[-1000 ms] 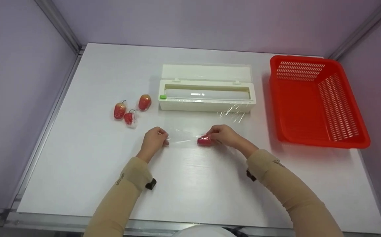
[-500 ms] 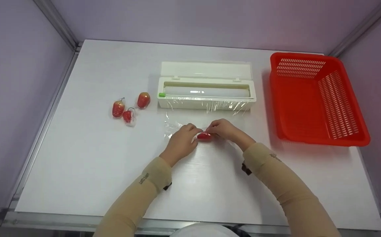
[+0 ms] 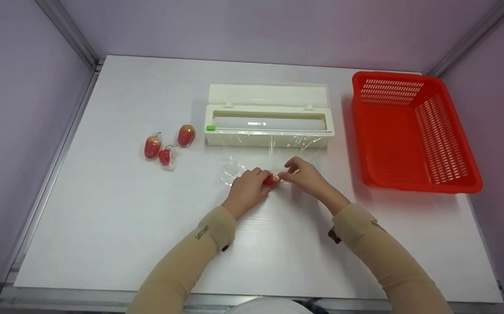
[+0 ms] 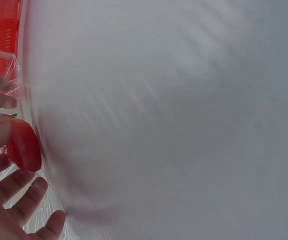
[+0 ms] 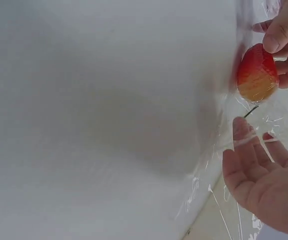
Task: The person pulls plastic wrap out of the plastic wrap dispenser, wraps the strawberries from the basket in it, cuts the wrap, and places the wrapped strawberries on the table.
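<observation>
My left hand (image 3: 248,188) grips a small red-and-yellow fruit (image 5: 257,72) between thumb and fingers, low over the table in front of the film dispenser. Clear cling film (image 3: 231,169) lies crumpled round it and reaches back to the dispenser. At the fruit's yellow end sticks out a thin dark stem (image 5: 251,111). Beside that end is my right hand (image 3: 308,178), its fingers apart and loosely extended among the film. In the right wrist view its fingertips (image 5: 240,125) come right at the stem. The left palm hides part of the fruit in the head view.
Behind the hands stands a white cling film dispenser (image 3: 269,140), lid up, with a green slider (image 3: 210,128) at its left. To the left lie several film-wrapped red fruits (image 3: 152,147). A red perforated basket (image 3: 400,185) stands at the right.
My left hand has let go of the film at the left, moved right and taken hold of the fruit. The right hand has come off the fruit, its fingers spreading; film is gathered round it.
</observation>
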The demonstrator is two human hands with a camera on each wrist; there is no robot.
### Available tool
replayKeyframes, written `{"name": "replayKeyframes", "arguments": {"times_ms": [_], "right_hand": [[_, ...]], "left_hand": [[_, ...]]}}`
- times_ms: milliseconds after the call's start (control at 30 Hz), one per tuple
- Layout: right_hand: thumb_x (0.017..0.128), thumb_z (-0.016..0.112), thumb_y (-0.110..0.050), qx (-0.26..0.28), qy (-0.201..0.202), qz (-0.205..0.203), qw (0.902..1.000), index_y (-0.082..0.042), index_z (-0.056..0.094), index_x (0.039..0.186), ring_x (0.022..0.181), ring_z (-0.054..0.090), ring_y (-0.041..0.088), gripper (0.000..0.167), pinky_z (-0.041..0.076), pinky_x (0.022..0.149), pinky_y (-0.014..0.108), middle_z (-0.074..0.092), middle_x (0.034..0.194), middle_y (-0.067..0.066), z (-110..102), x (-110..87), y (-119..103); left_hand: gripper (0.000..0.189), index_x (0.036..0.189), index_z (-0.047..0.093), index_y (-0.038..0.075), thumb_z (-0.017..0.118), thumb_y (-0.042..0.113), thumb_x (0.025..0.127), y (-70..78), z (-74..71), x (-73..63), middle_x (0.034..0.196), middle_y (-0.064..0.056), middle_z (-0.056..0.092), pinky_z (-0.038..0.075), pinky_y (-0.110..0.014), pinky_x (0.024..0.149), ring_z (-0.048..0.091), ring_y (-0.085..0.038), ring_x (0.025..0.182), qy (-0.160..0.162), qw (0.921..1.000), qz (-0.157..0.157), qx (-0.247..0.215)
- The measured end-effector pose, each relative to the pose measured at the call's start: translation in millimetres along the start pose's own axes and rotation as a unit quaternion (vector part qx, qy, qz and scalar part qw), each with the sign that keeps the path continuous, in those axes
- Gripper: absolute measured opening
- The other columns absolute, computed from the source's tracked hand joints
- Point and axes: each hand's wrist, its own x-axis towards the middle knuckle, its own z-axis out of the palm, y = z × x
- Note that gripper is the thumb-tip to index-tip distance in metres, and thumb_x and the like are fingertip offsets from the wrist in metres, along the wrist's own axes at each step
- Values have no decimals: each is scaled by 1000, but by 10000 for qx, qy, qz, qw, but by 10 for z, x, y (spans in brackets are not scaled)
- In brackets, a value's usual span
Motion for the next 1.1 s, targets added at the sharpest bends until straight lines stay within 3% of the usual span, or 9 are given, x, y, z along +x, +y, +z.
{"name": "replayKeyframes", "arguments": {"times_ms": [133, 267, 367, 467, 600, 667, 800, 933, 1100], "right_hand": [[78, 69, -43, -886, 142, 139, 9959, -4, 50, 115, 97, 55, 27, 57, 49, 83, 40, 57, 111, 14, -42, -240, 142], [83, 65, -25, -1143, 387, -194, 9925, -1, 56, 100, 90, 55, 27, 31, 48, 83, 43, 60, 100, 15, -38, -414, 317], [87, 58, -11, -661, 1013, -764, 9897, -1, 60, 91, 92, 56, 27, 11, 46, 87, 42, 62, 94, 14, -37, -489, 426], [90, 56, -9, 213, 1561, -950, 9829, -4, 61, 91, 95, 56, 22, 8, 46, 87, 37, 65, 95, 11, -54, -510, 479], [92, 53, -12, 1499, 1842, -440, 9704, -2, 59, 89, 82, 59, 14, 11, 48, 79, 28, 65, 86, 9, -106, -456, 483], [92, 51, -12, 1738, 1952, -124, 9652, -1, 56, 87, 73, 59, 12, 13, 49, 72, 25, 63, 77, 8, -120, -385, 469], [91, 51, -12, 933, 2094, 453, 9723, -1, 54, 87, 67, 57, 15, 12, 46, 61, 25, 59, 74, 9, -130, -282, 488], [89, 48, -12, -244, 1784, 837, 9801, -1, 50, 98, 77, 54, 22, 14, 43, 64, 28, 59, 87, 14, -117, -231, 529], [83, 45, -15, -586, 1464, 1156, 9807, -4, 45, 95, 79, 48, 26, 16, 39, 65, 31, 54, 87, 13, -149, -167, 523]], "left_hand": [[30, 112, 57, 20, 62, 36, 87, 20, 29, 12, 102, 0, 60, 51, -40, 70, 58, -22, 88, 172, 9996, 70, 232], [30, 111, 56, 20, 62, 38, 86, 26, 52, 9, 100, 0, 60, 50, -40, 67, 57, -23, 86, 298, 9986, 42, 426], [34, 115, 55, 22, 61, 39, 87, 39, 56, 12, 101, 0, 60, 49, -39, 66, 56, -23, 86, 299, 9983, 52, 502], [33, 117, 53, 24, 58, 39, 88, 56, 65, 25, 102, -1, 58, 48, -38, 66, 55, -22, 85, 255, 9979, 109, 592], [26, 111, 54, 25, 54, 40, 90, 88, 97, 45, 96, -2, 55, 47, -37, 66, 52, -21, 83, 267, 9969, 229, 707], [24, 110, 54, 25, 53, 39, 91, 81, 102, 48, 94, -2, 54, 46, -36, 67, 51, -21, 82, 298, 9961, 290, 778], [24, 109, 56, 24, 54, 38, 90, 82, 108, 43, 92, -3, 54, 46, -35, 69, 51, -21, 82, 338, 9950, 473, 817], [27, 111, 57, 23, 55, 40, 89, 72, 95, 43, 92, -4, 55, 46, -35, 73, 51, -21, 86, 345, 9935, 626, 882], [33, 119, 55, 25, 54, 40, 90, 35, 65, 67, 95, -5, 56, 48, -35, 72, 52, -22, 87, 232, 9936, 599, 928]]}}
